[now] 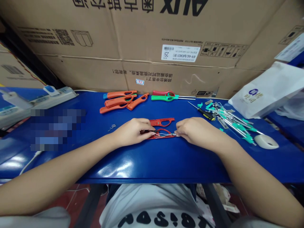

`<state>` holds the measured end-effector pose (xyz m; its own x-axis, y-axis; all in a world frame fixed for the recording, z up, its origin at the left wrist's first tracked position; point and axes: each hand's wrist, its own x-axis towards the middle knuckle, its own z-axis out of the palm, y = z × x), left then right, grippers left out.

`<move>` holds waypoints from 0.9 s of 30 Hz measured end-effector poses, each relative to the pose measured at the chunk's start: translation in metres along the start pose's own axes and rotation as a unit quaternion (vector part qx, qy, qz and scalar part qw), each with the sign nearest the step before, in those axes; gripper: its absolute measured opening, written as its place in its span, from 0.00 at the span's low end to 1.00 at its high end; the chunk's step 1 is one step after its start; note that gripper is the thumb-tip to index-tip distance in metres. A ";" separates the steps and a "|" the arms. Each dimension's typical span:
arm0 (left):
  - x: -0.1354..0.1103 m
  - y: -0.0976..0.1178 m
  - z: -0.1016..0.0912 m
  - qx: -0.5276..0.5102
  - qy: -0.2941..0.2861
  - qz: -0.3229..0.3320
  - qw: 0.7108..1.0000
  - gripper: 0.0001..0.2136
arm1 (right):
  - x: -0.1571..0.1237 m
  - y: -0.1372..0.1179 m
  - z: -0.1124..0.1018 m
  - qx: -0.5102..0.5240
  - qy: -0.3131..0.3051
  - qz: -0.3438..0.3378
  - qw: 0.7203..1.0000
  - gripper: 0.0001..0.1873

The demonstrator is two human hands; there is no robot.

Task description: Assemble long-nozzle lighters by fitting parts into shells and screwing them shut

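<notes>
A red lighter shell half [164, 136] lies open on the blue table, with thin white wires [163, 134] running through its handle loop. My left hand [135, 131] is closed at the shell's left end, thumb and fingers around it and a dark part lying in it. At the right end, my right hand [190, 128] is pinched by a small metallic piece [174, 134]; its fingers hide whatever is between them. Just behind, a second red shell half [161, 122] lies flat, close to both hands.
Orange lighter shells [118, 102] are piled at the back left; red and green lighters [163, 97] lie beside them. Small screws [112, 127] are left of my hand. A screwdriver [206, 114], metal-tube parts [234, 124], a white tape dispenser [266, 141] and paper bag [268, 91] are right.
</notes>
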<state>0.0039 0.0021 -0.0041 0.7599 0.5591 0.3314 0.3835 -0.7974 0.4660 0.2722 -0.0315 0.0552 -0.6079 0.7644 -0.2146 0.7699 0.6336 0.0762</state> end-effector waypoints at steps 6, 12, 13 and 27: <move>-0.001 0.001 0.000 0.000 -0.007 0.004 1.000 0.10 | 0.001 -0.005 -0.004 -0.033 -0.024 0.006 0.999 0.15; -0.001 0.002 0.000 0.004 -0.017 -0.002 1.000 0.11 | 0.000 -0.004 -0.001 -0.023 -0.022 0.006 0.999 0.16; -0.001 0.002 0.000 0.005 -0.019 -0.002 1.000 0.11 | 0.000 -0.003 0.000 -0.018 -0.021 0.005 1.000 0.16; 0.000 0.005 0.001 0.006 -0.030 -0.025 0.999 0.17 | 0.000 -0.005 -0.002 -0.023 -0.028 0.017 0.999 0.15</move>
<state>0.0062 -0.0024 -0.0023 0.7696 0.5836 0.2593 0.4268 -0.7721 0.4709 0.2680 -0.0344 0.0568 -0.5690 0.7784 -0.2652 0.7792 0.6134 0.1287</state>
